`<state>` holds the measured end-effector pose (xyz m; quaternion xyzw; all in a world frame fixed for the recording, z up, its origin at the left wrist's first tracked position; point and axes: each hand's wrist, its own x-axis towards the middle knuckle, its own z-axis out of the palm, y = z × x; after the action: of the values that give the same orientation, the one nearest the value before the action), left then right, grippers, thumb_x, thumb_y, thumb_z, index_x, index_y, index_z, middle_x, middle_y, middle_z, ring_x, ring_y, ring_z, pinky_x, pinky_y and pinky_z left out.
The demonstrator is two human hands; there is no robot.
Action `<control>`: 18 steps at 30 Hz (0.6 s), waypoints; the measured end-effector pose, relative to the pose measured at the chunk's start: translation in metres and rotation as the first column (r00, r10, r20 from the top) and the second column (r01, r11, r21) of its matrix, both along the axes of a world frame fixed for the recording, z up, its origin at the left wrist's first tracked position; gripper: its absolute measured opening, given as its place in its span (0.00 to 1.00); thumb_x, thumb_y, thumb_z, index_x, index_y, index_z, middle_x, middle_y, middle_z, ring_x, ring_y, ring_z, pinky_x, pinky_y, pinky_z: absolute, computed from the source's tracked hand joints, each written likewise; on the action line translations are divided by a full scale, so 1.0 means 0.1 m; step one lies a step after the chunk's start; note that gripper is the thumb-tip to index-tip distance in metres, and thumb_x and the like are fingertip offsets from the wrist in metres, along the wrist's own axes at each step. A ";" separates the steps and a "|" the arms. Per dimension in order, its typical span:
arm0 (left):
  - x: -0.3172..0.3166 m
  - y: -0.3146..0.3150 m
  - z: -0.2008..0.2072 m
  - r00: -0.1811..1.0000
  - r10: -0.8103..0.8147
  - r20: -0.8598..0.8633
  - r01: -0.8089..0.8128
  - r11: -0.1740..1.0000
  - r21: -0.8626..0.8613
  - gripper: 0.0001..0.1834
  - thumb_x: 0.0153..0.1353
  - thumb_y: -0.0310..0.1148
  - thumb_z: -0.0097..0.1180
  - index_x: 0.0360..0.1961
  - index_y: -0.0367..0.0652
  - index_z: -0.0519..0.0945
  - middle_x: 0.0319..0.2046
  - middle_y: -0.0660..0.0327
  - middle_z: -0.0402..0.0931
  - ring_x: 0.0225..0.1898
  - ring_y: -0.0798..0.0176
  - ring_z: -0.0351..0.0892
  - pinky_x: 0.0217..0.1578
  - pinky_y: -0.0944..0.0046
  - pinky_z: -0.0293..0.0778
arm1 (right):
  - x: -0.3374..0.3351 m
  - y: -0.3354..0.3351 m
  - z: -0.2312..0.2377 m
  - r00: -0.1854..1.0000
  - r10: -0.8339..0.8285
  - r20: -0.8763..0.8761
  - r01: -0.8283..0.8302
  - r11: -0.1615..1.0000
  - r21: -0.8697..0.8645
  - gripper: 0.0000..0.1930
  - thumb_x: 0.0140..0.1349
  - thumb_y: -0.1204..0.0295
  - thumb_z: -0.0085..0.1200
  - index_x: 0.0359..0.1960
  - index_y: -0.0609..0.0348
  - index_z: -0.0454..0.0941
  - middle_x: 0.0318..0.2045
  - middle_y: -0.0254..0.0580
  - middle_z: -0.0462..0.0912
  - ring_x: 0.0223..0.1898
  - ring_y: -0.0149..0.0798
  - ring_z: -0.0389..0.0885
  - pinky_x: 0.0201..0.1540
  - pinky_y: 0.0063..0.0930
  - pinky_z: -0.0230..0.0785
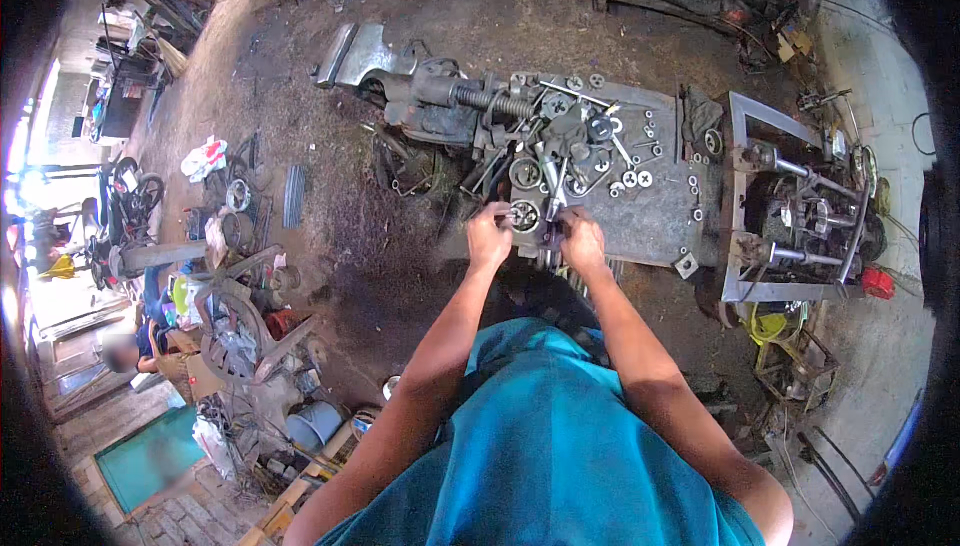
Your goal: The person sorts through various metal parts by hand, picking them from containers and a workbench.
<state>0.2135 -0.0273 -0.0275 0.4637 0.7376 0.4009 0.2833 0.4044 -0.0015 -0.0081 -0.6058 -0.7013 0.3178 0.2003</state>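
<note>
Round metal piece [524, 216] lies between left hand [489, 234] and right hand [582, 239], grips unclear, loose parts [644, 179] crowding beyond.

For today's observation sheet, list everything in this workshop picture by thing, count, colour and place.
Rectangular metal-topped bench: one, grey, centre
Bulky metal vise with threaded screw: one, dark grey, bench's left end
Large round metal rings: two, grey, bench's near left part
Small round holed metal discs: several, silver, on bench
Rectangular metal frame: one, silver-grey, right
Small rounded item: one, red, far right
Ridged flat panel: one, grey, left floor
Crumpled bag: one, white-red, left
Round bucket: one, grey-blue, lower left
Co-worker: one, blurred, far left
Other clutter: uncountable, mixed, edges
Cloth shirt: one, teal, lower centre
Left hand: one, bare, beside nearer ring
Right hand: one, bare, bench's near edge
</note>
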 end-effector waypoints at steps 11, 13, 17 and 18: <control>0.43 0.21 0.07 0.915 -0.173 0.364 0.269 0.934 -0.233 0.24 0.71 0.48 0.46 0.55 0.39 0.75 0.51 0.52 0.78 0.54 0.55 0.76 0.56 0.57 0.69 | 0.22 0.09 0.17 0.964 -0.125 -0.233 0.033 0.931 -0.364 0.24 0.62 0.59 0.55 0.57 0.55 0.75 0.55 0.58 0.76 0.58 0.57 0.74 0.61 0.42 0.66; 0.69 0.30 0.22 0.751 -0.067 0.657 0.323 0.905 -0.277 0.35 0.74 0.57 0.32 0.73 0.44 0.55 0.71 0.54 0.54 0.71 0.59 0.52 0.70 0.58 0.46 | 0.19 0.06 0.34 0.932 -0.129 -0.339 -0.033 0.901 -0.433 0.35 0.70 0.47 0.42 0.66 0.64 0.63 0.63 0.60 0.70 0.65 0.54 0.68 0.65 0.40 0.61; 1.18 0.44 0.92 0.532 -0.273 0.802 0.496 0.868 -0.034 0.37 0.75 0.55 0.28 0.74 0.40 0.46 0.74 0.51 0.44 0.75 0.56 0.41 0.72 0.59 0.41 | 0.29 0.16 0.28 0.344 -0.700 -0.626 -0.315 0.542 -0.779 0.37 0.73 0.42 0.28 0.71 0.61 0.56 0.70 0.48 0.61 0.72 0.44 0.55 0.72 0.38 0.44; 1.18 0.50 0.87 0.538 -0.199 0.819 0.465 0.881 -0.090 0.38 0.74 0.56 0.27 0.74 0.40 0.46 0.74 0.51 0.45 0.75 0.55 0.42 0.71 0.58 0.43 | 0.26 0.23 0.53 0.342 -0.696 -0.632 -0.315 0.549 -0.774 0.37 0.73 0.42 0.28 0.71 0.61 0.56 0.70 0.48 0.61 0.72 0.44 0.55 0.72 0.38 0.44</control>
<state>0.3313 0.0223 0.0596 0.3230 0.4834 0.3853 0.7166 0.4304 0.0211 0.0449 -0.4249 -0.1377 0.8443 0.2960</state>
